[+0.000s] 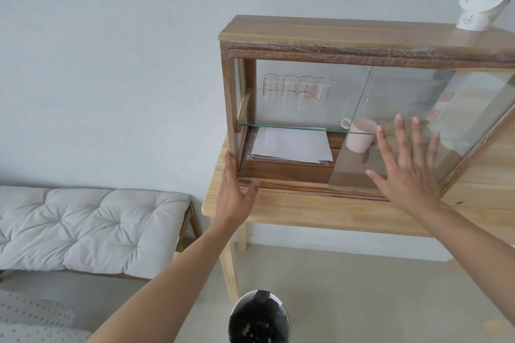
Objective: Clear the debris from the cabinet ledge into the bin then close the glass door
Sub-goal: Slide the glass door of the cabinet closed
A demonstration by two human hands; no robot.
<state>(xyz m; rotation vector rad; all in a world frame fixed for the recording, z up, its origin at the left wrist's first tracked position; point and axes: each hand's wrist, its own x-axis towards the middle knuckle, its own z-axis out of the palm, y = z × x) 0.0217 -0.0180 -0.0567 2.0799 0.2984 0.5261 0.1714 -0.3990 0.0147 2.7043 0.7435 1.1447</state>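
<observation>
A wooden cabinet (306, 33) with sliding glass doors stands on a pale wood table. Its left half is uncovered. The glass door (434, 108) covers the right half, its left edge near the cabinet's middle. My right hand (407, 167) lies flat on that glass with fingers spread. My left hand (234, 189) rests against the cabinet's lower left corner post, fingers straight, thumb on the front ledge (289, 185). The ledge looks bare of debris. A bin (259, 317) with a black liner stands on the floor below, between my arms.
Inside the cabinet are several glasses (298, 89) on a glass shelf, a pink mug (361, 133) and a stack of papers (289, 145). A white kettle (482, 0) sits on the cabinet top. A cushioned bench (89, 225) stands to the left of the table (320, 211).
</observation>
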